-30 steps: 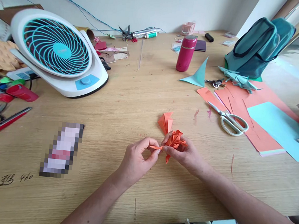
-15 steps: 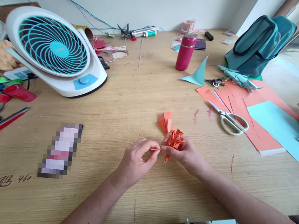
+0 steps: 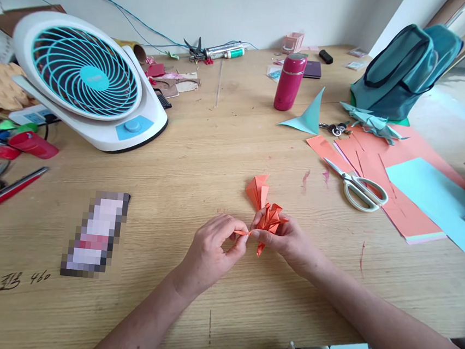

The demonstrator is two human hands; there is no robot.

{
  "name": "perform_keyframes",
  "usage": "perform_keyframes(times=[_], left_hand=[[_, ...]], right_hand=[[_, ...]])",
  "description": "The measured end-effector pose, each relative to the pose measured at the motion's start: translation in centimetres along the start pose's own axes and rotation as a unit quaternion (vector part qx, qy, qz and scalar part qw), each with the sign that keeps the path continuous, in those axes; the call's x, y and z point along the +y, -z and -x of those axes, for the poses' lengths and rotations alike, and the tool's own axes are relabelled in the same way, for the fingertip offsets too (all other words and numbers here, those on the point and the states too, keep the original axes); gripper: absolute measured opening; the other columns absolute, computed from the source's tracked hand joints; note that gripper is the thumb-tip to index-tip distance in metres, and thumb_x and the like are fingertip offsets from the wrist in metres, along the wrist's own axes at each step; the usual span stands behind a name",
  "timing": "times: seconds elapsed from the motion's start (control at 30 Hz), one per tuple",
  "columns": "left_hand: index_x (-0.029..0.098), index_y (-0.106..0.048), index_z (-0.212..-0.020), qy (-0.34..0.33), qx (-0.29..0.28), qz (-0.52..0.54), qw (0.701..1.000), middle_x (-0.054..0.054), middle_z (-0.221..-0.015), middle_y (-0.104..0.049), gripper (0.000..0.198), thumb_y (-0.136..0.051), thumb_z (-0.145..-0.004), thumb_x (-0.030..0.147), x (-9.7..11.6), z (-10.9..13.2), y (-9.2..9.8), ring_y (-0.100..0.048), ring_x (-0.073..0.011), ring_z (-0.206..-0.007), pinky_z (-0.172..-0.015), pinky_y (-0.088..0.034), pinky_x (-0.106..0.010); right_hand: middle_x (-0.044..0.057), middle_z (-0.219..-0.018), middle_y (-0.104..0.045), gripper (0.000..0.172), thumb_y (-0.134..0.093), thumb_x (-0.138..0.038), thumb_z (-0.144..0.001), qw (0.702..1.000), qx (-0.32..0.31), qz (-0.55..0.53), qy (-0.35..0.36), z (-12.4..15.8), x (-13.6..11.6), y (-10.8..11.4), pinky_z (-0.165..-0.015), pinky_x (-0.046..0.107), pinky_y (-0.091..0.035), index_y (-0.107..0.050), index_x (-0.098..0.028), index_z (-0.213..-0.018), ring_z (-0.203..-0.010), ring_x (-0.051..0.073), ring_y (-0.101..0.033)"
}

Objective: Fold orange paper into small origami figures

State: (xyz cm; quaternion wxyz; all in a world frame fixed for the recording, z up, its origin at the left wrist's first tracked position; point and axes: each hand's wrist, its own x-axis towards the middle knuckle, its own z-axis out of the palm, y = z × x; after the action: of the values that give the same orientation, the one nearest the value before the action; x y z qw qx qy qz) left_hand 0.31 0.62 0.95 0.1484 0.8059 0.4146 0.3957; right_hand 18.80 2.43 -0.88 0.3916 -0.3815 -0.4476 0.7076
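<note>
Head view: the left hand (image 3: 208,252) and right hand (image 3: 291,243) meet above the near middle of the bench (image 3: 201,155), both on one orange paper model (image 3: 269,217). The left grip is closed, thumb and forefinger pinching a narrow flap (image 3: 241,232) that sticks out of the model's left side. The right grip is closed around the model's pleated body from the right; its fingers cover the underside, so the folds there cannot be made out. A fan-shaped end of the model points away from the person, and a short tip shows below the right thumb. Whether the model touches the bench cannot be determined. Both forearms are cut off by the lower frame edge. To the right, well apart from the hands, the scissors (image 3: 358,188) lie on orange sheets (image 3: 397,209) beside a light blue sheet (image 3: 431,199), which is cut off at the frame edge. A desk fan (image 3: 87,78) stands at far left, and a pink bottle (image 3: 289,82) stands at the back. A pixelated block (image 3: 95,233) left of the hands cannot be identified.
</note>
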Motion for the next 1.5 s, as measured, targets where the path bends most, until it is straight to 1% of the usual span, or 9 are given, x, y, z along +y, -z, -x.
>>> perform_keyframes(times=[0.23, 0.43, 0.6, 0.7, 0.83, 1.0, 1.2, 1.37, 1.5], left_hand=[[0.02, -0.056, -0.081, 0.038, 0.011, 0.003, 0.999, 0.002, -0.071, -0.06, 0.016, -0.055, -0.087, 0.004, 0.02, 0.19, -0.27, -0.057, -0.0113, -0.064, -0.066, -0.048, -0.024], [0.019, -0.057, -0.08, 0.069, 0.008, 0.029, 0.997, 0.002, -0.074, -0.061, 0.017, -0.055, -0.084, 0.003, -0.11, 0.18, -0.44, -0.058, -0.0106, -0.065, -0.064, -0.047, -0.022], [0.02, -0.059, -0.088, 0.055, 0.024, 0.056, 0.997, 0.003, -0.079, -0.064, 0.022, -0.055, -0.082, -0.001, 0.03, 0.25, -0.48, -0.058, -0.0086, -0.067, -0.067, -0.049, -0.019], [0.019, -0.058, -0.095, 0.05, 0.026, 0.055, 0.997, 0.003, -0.082, -0.064, 0.025, -0.056, -0.082, -0.002, 0.06, 0.31, -0.47, -0.057, -0.0078, -0.065, -0.067, -0.048, -0.019], [0.019, -0.059, -0.087, 0.033, 0.003, 0.066, 0.997, 0.002, -0.079, -0.061, 0.023, -0.054, -0.082, -0.003, -0.05, 0.34, -0.47, -0.058, -0.0102, -0.069, -0.068, -0.049, -0.021], [0.019, -0.064, -0.089, 0.027, 0.004, 0.082, 0.996, -0.001, -0.083, -0.067, 0.024, -0.055, -0.084, -0.003, -0.39, 0.33, -0.43, -0.063, -0.0118, -0.075, -0.073, -0.051, -0.023], [0.02, -0.064, -0.108, 0.013, 0.0, 0.052, 0.999, -0.001, -0.098, -0.074, 0.032, -0.058, -0.085, -0.001, -0.42, 0.27, -0.33, -0.068, -0.0118, -0.082, -0.084, -0.053, -0.025], [0.019, -0.064, -0.091, 0.061, -0.013, 0.047, 0.997, 0.003, -0.08, -0.068, 0.018, -0.06, -0.087, 0.002, -0.37, 0.23, -0.22, -0.061, -0.0093, -0.069, -0.071, -0.051, -0.022], [0.019, -0.06, -0.084, 0.059, -0.013, 0.059, 0.996, 0.001, -0.081, -0.065, 0.018, -0.057, -0.087, 0.002, -0.42, 0.13, -0.03, -0.06, -0.0106, -0.072, -0.068, -0.049, -0.022]], right_hand=[[-0.004, -0.069, -0.052, 0.037, -0.086, -0.044, -0.07, 1.0, -0.006, 0.001, -0.002, 0.27, 0.06, -0.7, -0.058, 0.024, -0.043, -0.062, -0.018, -0.081, -0.064, 0.011, -0.048], [-0.001, -0.071, -0.058, 0.035, -0.087, -0.042, -0.069, 1.0, -0.014, -0.015, -0.01, 0.11, 0.28, -0.82, -0.059, 0.024, -0.04, -0.066, -0.017, -0.079, -0.066, 0.012, -0.05], [-0.003, -0.067, -0.053, 0.033, -0.084, -0.045, -0.074, 0.998, -0.036, -0.043, -0.026, 0.08, 0.3, -0.62, -0.058, 0.023, -0.036, -0.068, -0.016, -0.078, -0.064, 0.01, -0.044], [-0.002, -0.068, -0.054, 0.035, -0.084, -0.046, -0.072, 0.997, -0.029, -0.048, -0.047, 0.17, 0.14, -0.7, -0.059, 0.024, -0.033, -0.067, -0.016, -0.075, -0.065, 0.01, -0.044], [-0.002, -0.066, -0.053, 0.037, -0.087, -0.046, -0.068, 0.996, -0.011, -0.058, -0.069, 0.19, 0.05, -0.82, -0.061, 0.024, -0.033, -0.067, -0.016, -0.075, -0.064, 0.011, -0.044], [-0.003, -0.065, -0.055, 0.038, -0.09, -0.044, -0.064, 0.991, 0.004, -0.096, -0.095, 0.08, 0.06, -0.8, -0.062, 0.024, -0.033, -0.066, -0.017, -0.076, -0.063, 0.01, -0.046], [-0.003, -0.063, -0.055, 0.037, -0.089, -0.045, -0.065, 0.991, -0.001, -0.085, -0.1, 0.12, 0.12, -0.6, -0.06, 0.024, -0.033, -0.067, -0.016, -0.076, -0.061, 0.009, -0.045], [-0.004, -0.063, -0.056, 0.039, -0.09, -0.044, -0.064, 0.99, 0.003, -0.086, -0.108, 0.16, -0.02, -0.63, -0.059, 0.024, -0.033, -0.067, -0.016, -0.079, -0.061, 0.01, -0.047], [-0.004, -0.063, -0.055, 0.039, -0.09, -0.043, -0.063, 0.991, 0.002, -0.082, -0.108, 0.16, -0.18, -0.74, -0.059, 0.024, -0.032, -0.066, -0.016, -0.08, -0.061, 0.01, -0.046]])
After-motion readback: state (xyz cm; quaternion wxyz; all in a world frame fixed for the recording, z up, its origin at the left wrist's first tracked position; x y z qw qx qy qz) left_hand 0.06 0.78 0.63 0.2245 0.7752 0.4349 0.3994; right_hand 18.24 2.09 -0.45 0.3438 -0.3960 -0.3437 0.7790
